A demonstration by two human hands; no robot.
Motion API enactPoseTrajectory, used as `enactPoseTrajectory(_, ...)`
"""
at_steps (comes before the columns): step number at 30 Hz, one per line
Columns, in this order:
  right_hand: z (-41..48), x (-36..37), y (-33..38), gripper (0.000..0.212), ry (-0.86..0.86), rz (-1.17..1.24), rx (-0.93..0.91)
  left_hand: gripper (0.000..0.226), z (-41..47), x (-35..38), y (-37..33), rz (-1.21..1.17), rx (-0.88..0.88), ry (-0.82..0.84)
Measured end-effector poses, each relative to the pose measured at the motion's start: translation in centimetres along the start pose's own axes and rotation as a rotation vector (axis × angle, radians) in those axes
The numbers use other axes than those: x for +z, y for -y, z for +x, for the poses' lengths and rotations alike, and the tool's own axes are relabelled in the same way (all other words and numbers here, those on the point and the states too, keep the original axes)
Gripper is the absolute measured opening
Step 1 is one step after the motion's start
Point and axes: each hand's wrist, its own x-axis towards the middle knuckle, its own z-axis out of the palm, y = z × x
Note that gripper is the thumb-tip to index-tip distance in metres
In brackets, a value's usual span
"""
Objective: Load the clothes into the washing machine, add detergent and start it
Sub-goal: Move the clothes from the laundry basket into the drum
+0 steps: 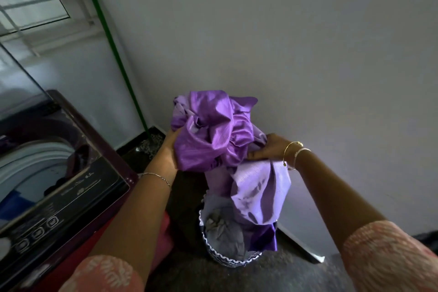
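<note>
Both arms extended forward and slightly inward, forearms bare, short patterned pink sleeves at the upper arms. Left hand (171, 147) raised, palm turned inward, fingers hidden beyond the palm in folds of fabric; thin chain bracelet at the wrist behind the fingers. Right hand (267, 148) held level with it, knuckles up, fingers curled and pinched closed, thumb below them; two bangles on the wrist just behind.

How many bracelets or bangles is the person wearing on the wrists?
3: a thin chain bracelet on the left wrist, and a gold bangle plus a pale bangle on the right wrist. Others could be hidden behind the wrists.
</note>
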Motion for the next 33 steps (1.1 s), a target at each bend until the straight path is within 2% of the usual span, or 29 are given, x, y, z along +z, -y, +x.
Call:
enactPoseTrajectory(2,-0.3,-0.5,0.7,0.061,0.073,-0.184,0.021,0.002,0.3,0.8,-0.6,0.063,0.144,-0.065)
enactPoseTrajectory(3,-0.4,-0.6,1.0,0.06,0.114,-0.28,0.043,0.007,0.3,1.2,-0.9,0.104,0.2,-0.102)
enactPoseTrajectory(5,-0.7,-0.9,1.4,0.042,0.118,-0.466,0.088,0.015,-0.1,2.0,-1.0,0.145,0.26,-0.116)
enactPoseTrajectory(7,-0.8,-1.1,1.4,0.035,0.04,-0.61,0.101,0.016,-0.3,2.1,-0.8,0.155,0.297,-0.154)
enactPoseTrajectory(10,-0.9,-1.1,0.6,0.041,-0.193,-0.796,0.066,0.014,0.3,1.2,-0.3,0.05,0.274,-0.213)
enactPoseTrajectory(12,-0.8,-1.1,0.0,0.043,-0.267,-0.882,0.054,0.017,0.6,0.6,0.0,-0.045,0.266,-0.249)
enactPoseTrajectory(14,-0.9,-1.7,-0.5,0.042,-0.222,-0.709,0.064,0.026,1.0,0.0,-0.1,-0.114,0.258,-0.297)
enactPoseTrajectory(17,-0.8,-2.6,-0.5,0.035,-0.13,-0.199,0.042,0.024,1.3,-0.3,-0.3,-0.143,0.306,-0.338)
enactPoseTrajectory(21,-0.8,-2.8,2.0,0.035,-0.246,0.351,-0.017,0.038,0.7,0.4,0.7,0.091,0.477,-0.44)
enactPoseTrajectory(23,-0.7,-2.8,3.9,0.054,-0.296,0.463,0.01,0.034,0.5,0.7,1.4,0.188,0.513,-0.438)
enactPoseTrajectory(26,-0.5,-2.6,7.0,0.057,-0.244,0.618,0.002,0.019,0.4,1.2,2.1,0.342,0.511,-0.357)
enactPoseTrajectory(28,-0.6,-2.1,8.6,0.048,-0.165,0.802,-0.01,0.016,0.0,1.8,2.5,0.457,0.527,-0.269)
enactPoseTrajectory(30,-0.9,-1.9,9.8,0.037,-0.114,0.879,-0.01,0.019,-0.6,2.3,2.9,0.557,0.53,-0.229)
enactPoseTrajectory(33,-1.3,-1.9,11.0,0.016,-0.107,0.853,-0.024,0.022,-1.6,2.8,2.6,0.389,0.459,-0.078)
